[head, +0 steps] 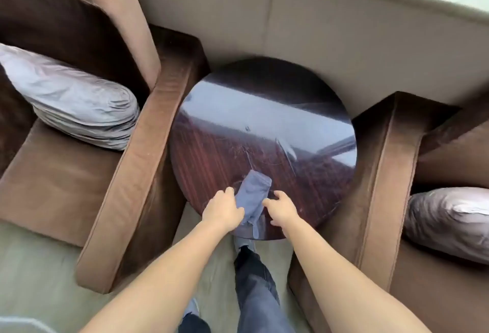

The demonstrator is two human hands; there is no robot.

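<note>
L hand (223, 209) grip round cloth (256, 187) at table (264, 121) near edge; R hand (282, 209) grip unclear

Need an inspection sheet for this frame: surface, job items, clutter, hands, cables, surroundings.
Surface: round table, dark glossy wood, reflections and faint streaks.
Job's things: blue-grey cloth, crumpled at the table's near edge.
Clutter: nothing seen.
Hands: left hand grips the cloth; right hand beside it, fingers curled, hold unclear.
Cables: nothing seen.
Surroundings: left armchair with left cushion; right armchair with right cushion; wall behind; carpet below.
</note>
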